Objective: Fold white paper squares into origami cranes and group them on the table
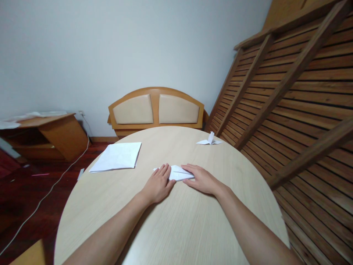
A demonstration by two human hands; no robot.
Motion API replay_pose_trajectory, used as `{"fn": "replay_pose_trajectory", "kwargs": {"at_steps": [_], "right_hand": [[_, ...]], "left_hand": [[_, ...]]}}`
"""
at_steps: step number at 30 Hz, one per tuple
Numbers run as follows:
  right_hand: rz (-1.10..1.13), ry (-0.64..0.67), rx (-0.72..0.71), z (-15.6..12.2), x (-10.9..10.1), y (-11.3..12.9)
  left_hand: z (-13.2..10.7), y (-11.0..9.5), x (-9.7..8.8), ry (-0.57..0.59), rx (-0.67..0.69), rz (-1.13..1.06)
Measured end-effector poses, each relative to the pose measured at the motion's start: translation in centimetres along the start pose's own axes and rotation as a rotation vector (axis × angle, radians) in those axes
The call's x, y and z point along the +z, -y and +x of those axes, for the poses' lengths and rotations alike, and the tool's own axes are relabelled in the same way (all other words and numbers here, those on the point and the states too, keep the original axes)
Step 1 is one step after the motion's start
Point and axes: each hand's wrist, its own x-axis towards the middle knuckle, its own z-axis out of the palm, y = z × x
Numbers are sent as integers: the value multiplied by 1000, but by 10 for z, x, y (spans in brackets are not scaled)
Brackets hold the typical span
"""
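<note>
A white folded paper [178,173], a flat narrow shape with pointed ends, lies on the round table [176,224]. My left hand [159,186] rests flat across its left part, fingers stretched out and thumb along the near edge; a small tip of paper shows beyond the fingers. At the right end, my right hand [202,178] has its fingers over the far side and its thumb at the near side, with the paper's end between them. The fingers hide both ends in part.
A white paper crane [210,140] stands near the table's far right edge. Toward the far left lies a stack of white paper [117,157]. Beyond are a padded headboard [156,109], a leaning slatted wooden frame [292,106], a low wooden desk [62,136] and a white cable [52,187].
</note>
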Motion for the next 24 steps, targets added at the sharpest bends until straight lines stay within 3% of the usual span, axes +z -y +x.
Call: {"fn": "replay_pose_trajectory", "kwargs": {"at_steps": [12,19,24], "right_hand": [[-5,32,-104,3,0,-10],[1,-77,-87,3,0,-7],[-16,-131,-77,4,-4,-5]], "left_hand": [[-2,0,-6,23,40,-10],[2,3,-10,-88,97,-16],[5,7,-12,-158,254,-64]]}}
